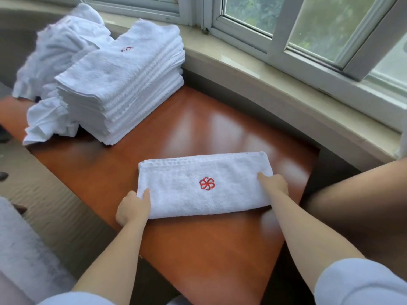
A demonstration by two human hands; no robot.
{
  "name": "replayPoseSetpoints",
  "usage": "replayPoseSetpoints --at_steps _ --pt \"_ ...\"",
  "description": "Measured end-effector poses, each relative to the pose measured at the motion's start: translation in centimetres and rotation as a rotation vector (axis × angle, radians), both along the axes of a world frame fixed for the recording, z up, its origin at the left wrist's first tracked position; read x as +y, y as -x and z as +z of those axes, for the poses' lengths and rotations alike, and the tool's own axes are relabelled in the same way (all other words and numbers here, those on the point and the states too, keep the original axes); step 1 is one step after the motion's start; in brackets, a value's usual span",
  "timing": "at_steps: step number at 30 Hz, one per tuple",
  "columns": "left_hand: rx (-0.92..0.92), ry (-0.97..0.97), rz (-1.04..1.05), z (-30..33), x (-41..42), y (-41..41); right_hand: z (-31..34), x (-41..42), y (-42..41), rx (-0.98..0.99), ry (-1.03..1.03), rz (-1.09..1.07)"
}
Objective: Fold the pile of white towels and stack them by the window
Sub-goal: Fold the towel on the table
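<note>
While the folded towel (203, 187) lies flat on the table (198, 249), both hands hold its short ends. The left hand (133, 209) grips the left end — the thumb lies on top of the cloth and the other fingers are curled at or under the edge, out of sight. The right hand (274, 183) pinches the right end, thumb stretched along the top surface, remaining fingers tucked under the fold. Both forearms are bare, with pale sleeves (361, 282) at the bottom of the view.

The towel is white terry, folded into a long, neat rectangle with a stitched hem band along its far edge. It sits near the table's near-right part, well apart from the other linen. At its centre is a red embroidered logo (207, 183) — a pinwheel or flower of looped petals; no lettering can be read.

At the far left of the table stands a tall stack (123, 89) of folded white towels, just beside the sill (253, 62) under the window (308, 25). Its top towel carries the same red mark, too small and blurred to make out. Left of and behind the stack, touching it, is a rumpled pile (59, 51) of unfolded white towels.
</note>
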State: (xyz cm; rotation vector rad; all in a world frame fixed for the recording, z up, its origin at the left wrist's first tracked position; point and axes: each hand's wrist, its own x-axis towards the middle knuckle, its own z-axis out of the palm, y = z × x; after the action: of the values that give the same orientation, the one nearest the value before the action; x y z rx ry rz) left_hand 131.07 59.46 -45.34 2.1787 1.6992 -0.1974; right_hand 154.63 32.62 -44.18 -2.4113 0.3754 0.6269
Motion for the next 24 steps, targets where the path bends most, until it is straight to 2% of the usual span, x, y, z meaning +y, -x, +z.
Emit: replayPoseSetpoints --at_steps 2,6,8,11,14,16,21,24 --pt "-0.069 0.107 0.135 0.6 -0.6 0.8 0.4 -0.3 1.8 0.007 -0.126 0.035" --pt "-0.501 0.419 0.547 2.5 -1.6 1.4 1.6 0.0 6.0 0.095 -0.442 -0.031" --pt "-0.657 0.527 0.615 4.0 -2.1 1.9 2.9 0.8 7.5 0.189 -0.611 -0.083" --pt "-0.899 0.636 0.589 5.8 -2.2 3.2 4.8 2.7 9.8 0.348 -0.779 -0.135" --pt "-1.116 0.737 0.470 8.1 -1.6 5.2 6.0 5.9 13.0 0.398 -0.905 -0.075" --pt "-1.153 0.782 0.333 9.6 -0.5 6.2 7.1 8.5 15.3 0.433 -0.963 0.013" --pt "-1.072 0.893 0.034 13.4 4.9 9.7 11.3 16.5 20.0 0.449 -1.071 0.164" --pt "-1.161 0.910 -0.014 15.2 10.0 12.4 13.3 22.7 22.3 0.447 -1.187 0.211"
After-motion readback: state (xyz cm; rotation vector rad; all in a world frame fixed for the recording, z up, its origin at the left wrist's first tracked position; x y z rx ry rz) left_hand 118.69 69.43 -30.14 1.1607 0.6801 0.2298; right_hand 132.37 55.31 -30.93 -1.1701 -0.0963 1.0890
